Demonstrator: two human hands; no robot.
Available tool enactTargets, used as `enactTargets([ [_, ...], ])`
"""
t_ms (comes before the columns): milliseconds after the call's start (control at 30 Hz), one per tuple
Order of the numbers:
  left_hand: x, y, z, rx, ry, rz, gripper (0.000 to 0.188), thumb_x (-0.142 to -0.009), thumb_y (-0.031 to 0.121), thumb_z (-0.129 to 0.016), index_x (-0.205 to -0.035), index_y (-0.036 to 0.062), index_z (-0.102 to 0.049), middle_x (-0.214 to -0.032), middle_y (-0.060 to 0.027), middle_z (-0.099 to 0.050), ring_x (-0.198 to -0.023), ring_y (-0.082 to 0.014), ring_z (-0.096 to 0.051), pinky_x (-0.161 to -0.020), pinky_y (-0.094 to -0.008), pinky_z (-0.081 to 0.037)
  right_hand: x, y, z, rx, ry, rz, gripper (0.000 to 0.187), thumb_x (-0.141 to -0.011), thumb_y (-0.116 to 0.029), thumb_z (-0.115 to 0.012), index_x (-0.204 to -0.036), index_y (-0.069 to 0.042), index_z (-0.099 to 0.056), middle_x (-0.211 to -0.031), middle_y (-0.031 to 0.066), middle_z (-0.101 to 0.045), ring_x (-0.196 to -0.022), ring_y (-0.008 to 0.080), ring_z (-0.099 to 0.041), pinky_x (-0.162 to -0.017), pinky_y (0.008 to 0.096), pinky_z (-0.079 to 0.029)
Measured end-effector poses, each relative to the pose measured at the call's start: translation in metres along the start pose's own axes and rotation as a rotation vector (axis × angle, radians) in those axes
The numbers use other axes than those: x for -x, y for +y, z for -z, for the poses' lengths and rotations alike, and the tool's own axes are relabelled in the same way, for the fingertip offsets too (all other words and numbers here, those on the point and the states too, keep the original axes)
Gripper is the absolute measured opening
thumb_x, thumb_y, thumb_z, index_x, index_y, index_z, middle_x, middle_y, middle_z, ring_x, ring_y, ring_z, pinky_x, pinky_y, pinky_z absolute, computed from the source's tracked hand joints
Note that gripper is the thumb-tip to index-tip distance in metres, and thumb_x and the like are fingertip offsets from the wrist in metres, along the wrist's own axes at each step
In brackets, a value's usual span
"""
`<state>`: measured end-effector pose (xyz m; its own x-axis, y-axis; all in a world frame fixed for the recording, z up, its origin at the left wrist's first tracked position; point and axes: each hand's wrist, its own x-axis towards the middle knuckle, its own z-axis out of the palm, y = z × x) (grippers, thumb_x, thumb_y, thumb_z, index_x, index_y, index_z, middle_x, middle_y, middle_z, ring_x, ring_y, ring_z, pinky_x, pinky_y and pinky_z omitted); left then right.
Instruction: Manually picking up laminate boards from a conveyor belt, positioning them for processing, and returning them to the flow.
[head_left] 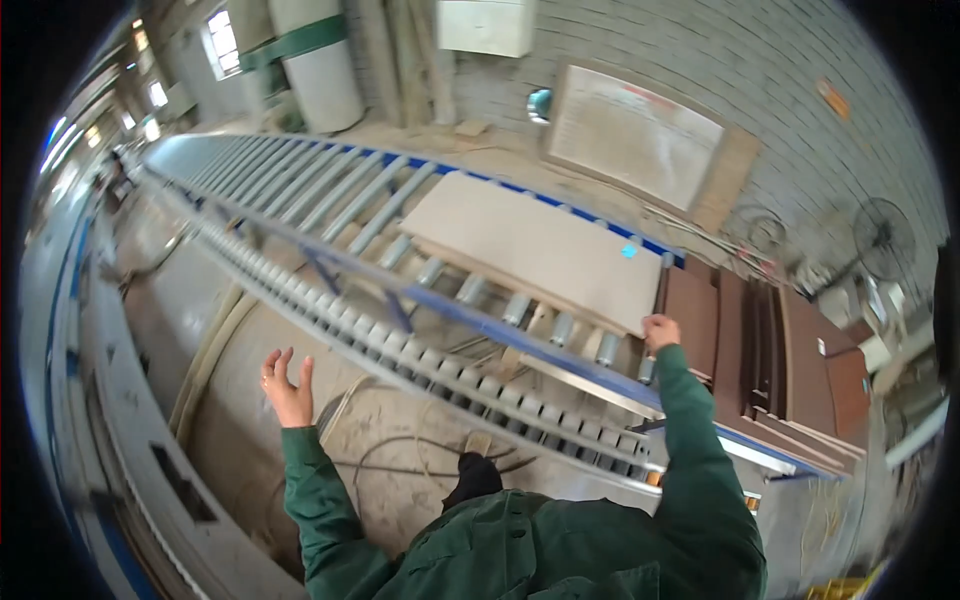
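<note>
A long beige flat panel (530, 240) lies on the roller conveyor (340, 200) in front of me, with a small blue sticker (629, 251) near its right end. My right hand (660, 332) is at the panel's near right corner, its fingers curled closed at the edge; the fingertips are partly hidden. My left hand (288, 388) hangs in the air left of me, fingers apart and holding nothing. The nearest thing to it is the narrow skate-wheel rail (400, 340) on the conveyor's near side.
Brown panels (735, 340) are stacked at the conveyor's right end. Cables (390, 440) and a hose lie across the floor by my foot. Another machine rail (140, 430) runs along the left. A framed board (635, 130) leans against the wall, and a fan (882, 240) stands far right.
</note>
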<state>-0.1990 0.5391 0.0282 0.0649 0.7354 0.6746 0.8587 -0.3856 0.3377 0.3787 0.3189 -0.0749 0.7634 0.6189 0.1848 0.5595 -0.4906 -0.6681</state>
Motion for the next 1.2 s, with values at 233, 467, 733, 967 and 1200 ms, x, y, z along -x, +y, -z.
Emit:
enactTargets([
  [233, -0.170, 0.045, -0.277, 0.262, -0.572, -0.011, 0.038, -0.076, 0.041, -0.048, -0.077, 0.0037, -0.058, -0.069, -0.0162, -0.053, -0.066, -0.0297, -0.053, -0.060, -0.0353, -0.042, -0.097, 0.060, -0.072, 0.532, -0.206, -0.704, 0.033, -0.068, -0.030, -0.049, -0.088, -0.005, -0.057, -0.097, 0.0153, -0.053, -0.091, 0.0291, -0.050, -0.080, 0.0354, -0.040],
  [467, -0.206, 0.009, -0.561, -0.049, -0.691, -0.127, 0.044, -0.078, 0.042, -0.041, -0.072, 0.0018, -0.058, -0.074, -0.0198, -0.056, -0.077, -0.0356, -0.051, -0.071, -0.0426, -0.040, -0.142, 0.104, -0.114, 0.563, -0.214, -0.793, 0.035, -0.072, -0.033, -0.046, -0.097, -0.009, -0.054, -0.103, 0.0127, -0.050, -0.095, 0.0283, -0.048, -0.081, 0.0366, -0.040],
  [733, -0.192, 0.010, -0.715, -0.084, -0.925, 0.013, 0.051, -0.080, 0.044, -0.034, -0.103, 0.0009, -0.048, -0.101, -0.0235, -0.047, -0.096, -0.0375, -0.043, -0.082, -0.0413, -0.034, -0.174, 0.151, -0.161, 0.646, -0.021, -0.933, 0.053, -0.073, -0.038, -0.048, -0.111, -0.001, -0.038, -0.113, 0.0183, -0.039, -0.104, 0.0321, -0.039, -0.083, 0.0370, -0.037],
  [967, -0.178, -0.006, -0.758, -0.107, -0.637, -0.124, 0.054, -0.078, 0.048, -0.038, -0.094, -0.0028, -0.051, -0.094, -0.0263, -0.049, -0.089, -0.0387, -0.046, -0.077, -0.0419, -0.036, -0.174, 0.175, -0.170, 0.669, 0.158, -1.060, 0.068, -0.067, -0.049, -0.050, -0.115, -0.002, -0.035, -0.116, 0.0211, -0.035, -0.108, 0.0334, -0.033, -0.090, 0.0386, -0.030],
  [1200, -0.190, -0.080, -0.735, 0.033, -0.850, 0.156, 0.060, -0.073, 0.051, -0.048, -0.092, -0.0056, -0.052, -0.084, -0.0196, -0.055, -0.082, -0.0293, -0.052, -0.075, -0.0345, -0.038, -0.107, 0.163, -0.171, 0.705, 0.123, -1.014, 0.066, -0.060, -0.052, -0.056, -0.103, -0.004, -0.047, -0.104, 0.0201, -0.045, -0.099, 0.0329, -0.043, -0.085, 0.0377, -0.035],
])
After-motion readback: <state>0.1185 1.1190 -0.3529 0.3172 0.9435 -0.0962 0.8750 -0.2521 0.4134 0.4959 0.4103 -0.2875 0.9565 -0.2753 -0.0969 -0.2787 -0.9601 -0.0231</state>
